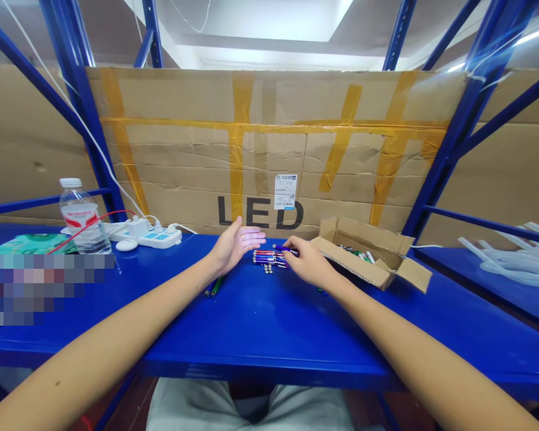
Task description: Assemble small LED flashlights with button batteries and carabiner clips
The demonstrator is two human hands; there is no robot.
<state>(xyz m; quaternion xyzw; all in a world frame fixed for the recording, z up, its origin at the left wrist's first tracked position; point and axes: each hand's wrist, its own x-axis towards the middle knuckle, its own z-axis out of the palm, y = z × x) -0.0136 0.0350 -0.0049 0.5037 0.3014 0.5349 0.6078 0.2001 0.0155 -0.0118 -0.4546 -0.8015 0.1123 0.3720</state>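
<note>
My left hand (238,246) is raised above the blue tabletop with its palm turned to the right and fingers stretched out, holding nothing. A violet glow falls on its fingers. Facing it, my right hand (309,258) pinches a slim blue-purple metal penlight (278,247), whose end points toward the left palm. Just below lies a row of red, blue and purple penlights (265,258), partly covered by the right fingers. Several small silver button cells (268,269) sit in front of the row. Dark and green penlights (214,287) lie under my left wrist.
An open cardboard box (363,266) with small metallic pieces stands right of my right hand. At the left are a water bottle (83,215), a white power strip (159,236) and a rounded white object (126,245). A big taped cardboard panel (184,167) closes off the back.
</note>
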